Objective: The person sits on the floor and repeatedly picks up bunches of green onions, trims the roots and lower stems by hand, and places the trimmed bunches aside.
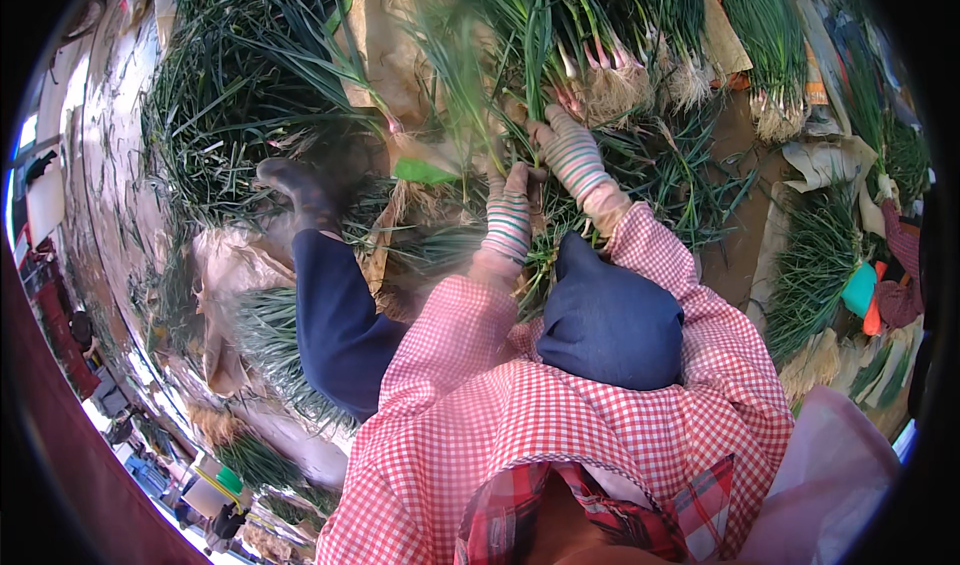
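Both of my hands wear striped knit gloves. My left hand (510, 209) has its fingers closed around the lower end of some blurred green onion stalks (474, 107). Close beside it, my right hand (571, 152) grips a narrow bunch of green onion leaves (535, 70) that points away from me. The fingertips of the two hands nearly meet, and the parts inside the grips are hidden. Just beyond my right hand lie green onions with pinkish bulbs and pale roots (619, 85). A single onion with its bulb (391, 121) lies left of my hands.
A big heap of loose green leaves (225, 107) spreads at the far left. Trimmed leaves (667, 164) litter the brown ground. Another bundle with roots (780, 107) is at the upper right. A person's sleeve (904, 265) shows at the right edge, near more onions (814, 265).
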